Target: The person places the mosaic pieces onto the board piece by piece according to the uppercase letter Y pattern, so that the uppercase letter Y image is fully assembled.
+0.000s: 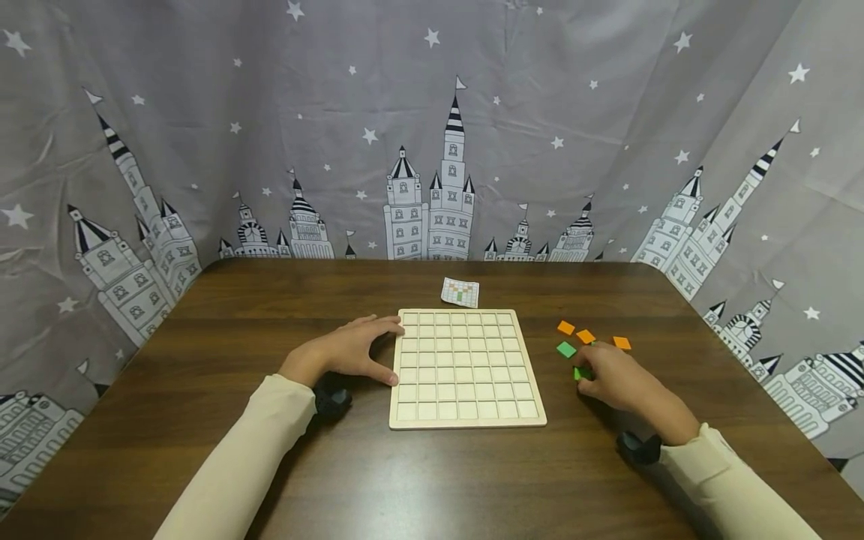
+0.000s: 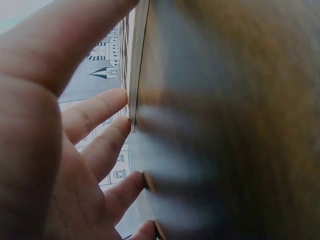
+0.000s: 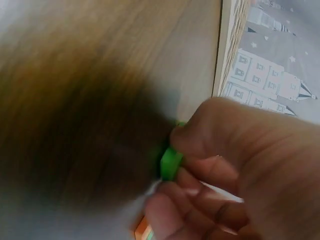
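Note:
A pale wooden grid board [image 1: 466, 367] lies flat on the brown table. My left hand [image 1: 351, 349] rests at its left edge, thumb and fingertips spread and touching the rim; the left wrist view shows the fingers [image 2: 105, 145] against the board's side. To the right of the board, my right hand [image 1: 610, 375] pinches a green tile [image 3: 171, 162] between thumb and fingers, low over the table. Close by that hand lie another green tile [image 1: 566, 349] and orange tiles [image 1: 585, 337]. The hand partly hides some of the pieces.
Behind the board lies a small white card [image 1: 460, 292] printed with a coloured grid pattern. A further orange tile [image 1: 622, 343] sits just beyond the right hand. A grey curtain [image 1: 432, 135] with castles and stars hangs along the back and sides of the table [image 1: 304, 472].

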Tool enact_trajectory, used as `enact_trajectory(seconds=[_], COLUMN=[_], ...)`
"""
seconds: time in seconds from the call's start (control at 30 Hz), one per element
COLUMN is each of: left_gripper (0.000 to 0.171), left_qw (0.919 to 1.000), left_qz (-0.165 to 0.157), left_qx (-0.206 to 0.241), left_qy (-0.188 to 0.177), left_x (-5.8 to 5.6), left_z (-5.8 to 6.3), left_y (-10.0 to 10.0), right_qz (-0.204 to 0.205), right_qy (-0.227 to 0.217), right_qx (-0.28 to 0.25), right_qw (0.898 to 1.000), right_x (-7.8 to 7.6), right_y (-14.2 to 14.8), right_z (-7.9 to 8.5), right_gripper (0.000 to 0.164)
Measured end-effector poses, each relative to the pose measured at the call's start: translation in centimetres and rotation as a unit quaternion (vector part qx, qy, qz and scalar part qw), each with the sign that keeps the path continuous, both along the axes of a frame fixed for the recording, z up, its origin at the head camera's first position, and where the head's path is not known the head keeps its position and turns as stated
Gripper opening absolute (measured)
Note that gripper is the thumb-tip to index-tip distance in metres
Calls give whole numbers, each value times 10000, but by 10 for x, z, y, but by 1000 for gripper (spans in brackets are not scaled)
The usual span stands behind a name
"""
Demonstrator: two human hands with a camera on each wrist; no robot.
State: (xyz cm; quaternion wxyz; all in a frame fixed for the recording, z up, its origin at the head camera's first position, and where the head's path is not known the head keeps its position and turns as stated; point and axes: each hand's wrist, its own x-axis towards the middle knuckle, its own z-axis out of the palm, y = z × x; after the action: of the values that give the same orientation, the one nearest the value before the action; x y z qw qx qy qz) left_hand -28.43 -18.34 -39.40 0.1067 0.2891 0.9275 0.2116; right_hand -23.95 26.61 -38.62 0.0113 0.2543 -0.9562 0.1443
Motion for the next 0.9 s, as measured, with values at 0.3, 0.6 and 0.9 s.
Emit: enact_trajectory(seconds=[0.3,0.6,0.9], left_gripper=[89,90,89], left_qw=[10000,10000,10000], left_qz=[5,18,-18], left_qx=[11,23,-21], left_qy=[3,-58,-28], left_x=[-2,-1,-3], left_z=[-1,-2,-1], left_y=[0,1,0], right_qz=[704,1785,2371], right_qy=[537,618,642], right_qx=[-622,-773,-503], right_qw=[9941,9790,9681], right_x=[-4,-3,6], right_y=[-61,-124,-149], right_z=[4,-2,-7], right_gripper=[16,12,11])
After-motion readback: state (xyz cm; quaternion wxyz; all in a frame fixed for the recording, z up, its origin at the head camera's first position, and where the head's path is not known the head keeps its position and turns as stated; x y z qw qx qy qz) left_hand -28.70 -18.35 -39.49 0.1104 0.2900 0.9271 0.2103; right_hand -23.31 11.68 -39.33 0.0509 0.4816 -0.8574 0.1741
